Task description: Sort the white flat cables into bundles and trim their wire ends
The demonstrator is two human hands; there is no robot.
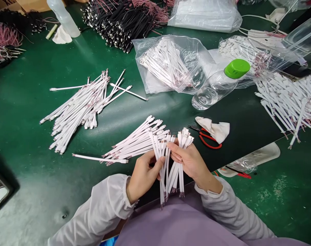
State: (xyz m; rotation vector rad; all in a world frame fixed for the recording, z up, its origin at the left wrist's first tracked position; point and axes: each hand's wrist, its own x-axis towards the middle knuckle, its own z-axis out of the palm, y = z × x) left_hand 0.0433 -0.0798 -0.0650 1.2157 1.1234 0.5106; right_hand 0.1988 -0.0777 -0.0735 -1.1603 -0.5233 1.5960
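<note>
My left hand [146, 171] is closed round several short white flat cables [160, 153], thumb across them, plugs up and pinkish wire ends down. Beside it, my right hand [190, 160] grips another bunch of white cables [181, 174]; its thumb and forefinger touch the cables between the two hands. Just behind my left hand lies a loose row of white cables [137, 138], with a single cable [100, 158] to its left. A larger white cable pile [79, 109] rests farther left on the green table [32, 136].
Red-handled cutters [209, 140] lie under a crumpled white cloth [215, 129] to the right. Behind are a green-capped bottle [219, 85], a plastic bag of cables [165, 63] and black cables [119, 22]. More white cables [291, 99] lie at the right edge.
</note>
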